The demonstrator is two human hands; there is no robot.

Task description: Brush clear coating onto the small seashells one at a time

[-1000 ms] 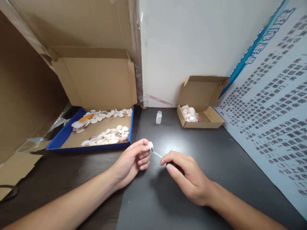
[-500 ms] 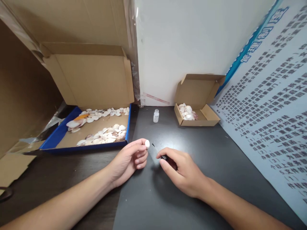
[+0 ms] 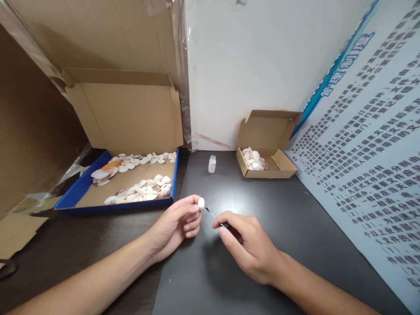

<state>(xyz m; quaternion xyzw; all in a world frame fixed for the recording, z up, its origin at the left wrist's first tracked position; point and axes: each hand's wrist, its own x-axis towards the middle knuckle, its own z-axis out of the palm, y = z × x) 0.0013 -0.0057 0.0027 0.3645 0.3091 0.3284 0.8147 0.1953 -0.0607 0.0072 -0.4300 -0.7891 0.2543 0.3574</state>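
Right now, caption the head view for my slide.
Left hand holds a white shell; right hand holds a small black-tipped brush close by.

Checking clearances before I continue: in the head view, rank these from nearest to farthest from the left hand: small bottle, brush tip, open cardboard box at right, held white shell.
1. White shell: pinched by the left hand.
2. Brush tip: just right of the shell.
3. Small bottle: farther back, beyond the shell.
4. Cardboard box: back right.

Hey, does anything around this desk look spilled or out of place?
Nothing looks spilled; the open bottle stands upright. One oddity: a reddish streak slants low across the white board, which is otherwise mostly plain.
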